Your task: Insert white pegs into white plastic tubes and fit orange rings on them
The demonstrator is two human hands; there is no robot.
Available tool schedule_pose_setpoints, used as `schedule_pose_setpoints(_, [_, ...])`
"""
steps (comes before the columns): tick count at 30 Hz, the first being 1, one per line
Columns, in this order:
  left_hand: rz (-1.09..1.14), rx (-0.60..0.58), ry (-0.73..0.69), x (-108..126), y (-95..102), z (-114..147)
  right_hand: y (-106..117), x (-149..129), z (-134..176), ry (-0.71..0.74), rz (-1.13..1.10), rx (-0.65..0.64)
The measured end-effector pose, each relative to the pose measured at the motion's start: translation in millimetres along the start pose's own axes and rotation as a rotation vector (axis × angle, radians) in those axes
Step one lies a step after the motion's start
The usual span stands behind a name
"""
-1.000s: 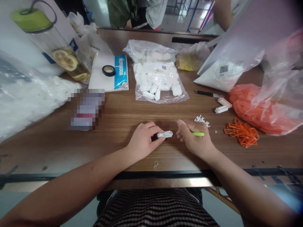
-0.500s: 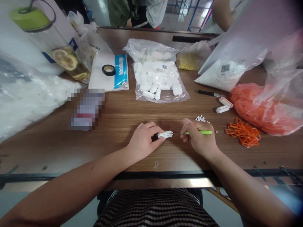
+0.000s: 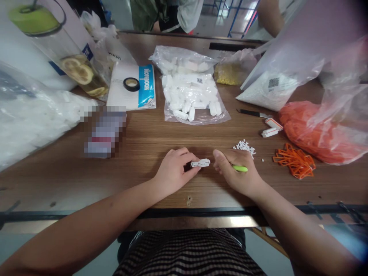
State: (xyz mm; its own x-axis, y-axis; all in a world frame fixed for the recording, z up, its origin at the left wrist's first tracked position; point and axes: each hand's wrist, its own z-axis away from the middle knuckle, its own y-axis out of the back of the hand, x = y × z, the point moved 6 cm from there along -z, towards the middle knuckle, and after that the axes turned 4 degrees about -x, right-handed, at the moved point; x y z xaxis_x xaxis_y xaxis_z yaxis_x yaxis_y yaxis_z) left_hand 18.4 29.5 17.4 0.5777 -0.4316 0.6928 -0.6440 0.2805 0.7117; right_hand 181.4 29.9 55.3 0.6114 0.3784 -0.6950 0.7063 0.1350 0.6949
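Observation:
My left hand point(image 3: 174, 171) is closed on a small white plastic connector housing point(image 3: 200, 163), whose face shows rows of tiny dark holes. Part of the housing and something dark at its near end are hidden by my fingers. In my right hand point(image 3: 237, 168), a thin pick with a lime-green handle point(image 3: 240, 168) is gripped between thumb and fingers. Its thin tip points left toward the housing's right end; whether it touches cannot be told. A heap of tiny white plugs point(image 3: 245, 147) lies just beyond my right hand, partly covered by it.
Orange clips point(image 3: 294, 161) lie to the right, by a bag of orange parts point(image 3: 319, 134). Two white-and-orange housings point(image 3: 271, 128) sit near a black-handled tool point(image 3: 253, 113). Farther back are a bag of white housings point(image 3: 192, 92), a notebook point(image 3: 120, 86) with black tape point(image 3: 131, 84), and a bottle point(image 3: 77, 65).
My right hand has shifted slightly left, toward the housing, and the green handle has tilted so less shows. More of the white plug heap is visible. My left hand stays in place.

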Motion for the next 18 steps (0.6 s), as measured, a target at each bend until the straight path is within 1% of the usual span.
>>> schedule_pose_setpoints(5, [0.006,0.001,0.004,-1,-0.5,0,1,-7,-1,0.07,0.046,-0.033])
schedule_pose_setpoints(9, [-0.004,-0.005,0.014,0,-0.3,-1,-1,-14,-1,0.156,0.101,-0.089])
schedule_pose_setpoints(11, [-0.007,-0.008,0.024,1,0.2,-1,-1,-13,-1,0.158,0.096,-0.085])
schedule_pose_setpoints(13, [0.0,-0.008,0.022,2,0.9,-1,0,-8,-1,0.109,0.041,-0.04])
schedule_pose_setpoints(14, [0.004,-0.008,0.017,2,1.0,-1,2,-3,0,0.061,-0.006,-0.008])
schedule_pose_setpoints(16, [0.007,-0.01,0.002,2,0.9,0,6,9,2,-0.068,-0.129,0.062])
schedule_pose_setpoints(18, [0.003,-0.011,-0.008,1,0.6,0,7,20,4,-0.205,-0.258,0.103])
